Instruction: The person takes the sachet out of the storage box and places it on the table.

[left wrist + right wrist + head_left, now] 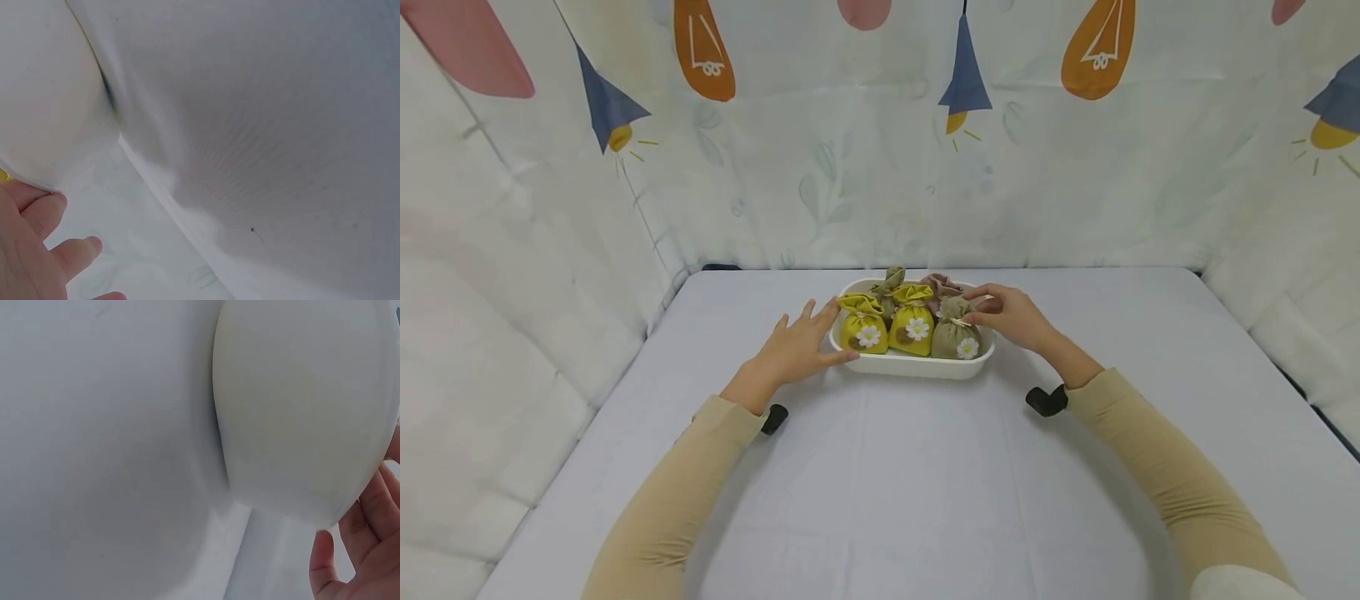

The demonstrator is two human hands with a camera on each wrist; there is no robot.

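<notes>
A white oval tub (917,367) holds several small drawstring pouches. Two yellow pouches with white flowers, one on the left (853,323) and one in the middle (903,317), stand in front beside a grey-green pouch (948,335). Behind them show an olive pouch (889,285) and a mauve pouch (942,287). My right hand (1021,321) pinches the gathered neck of the grey-green pouch between thumb and fingers, over the tub's right end. With fingers spread, my left hand (792,350) rests against the tub's left end. Both wrist views show the tub's outer wall (300,412) from below the rim.
The tub stands toward the far edge of a table with a white cloth (925,475). A patterned curtain (880,167) hangs behind and along both sides. Black wrist-camera mounts (1047,402) sit beneath the sleeves.
</notes>
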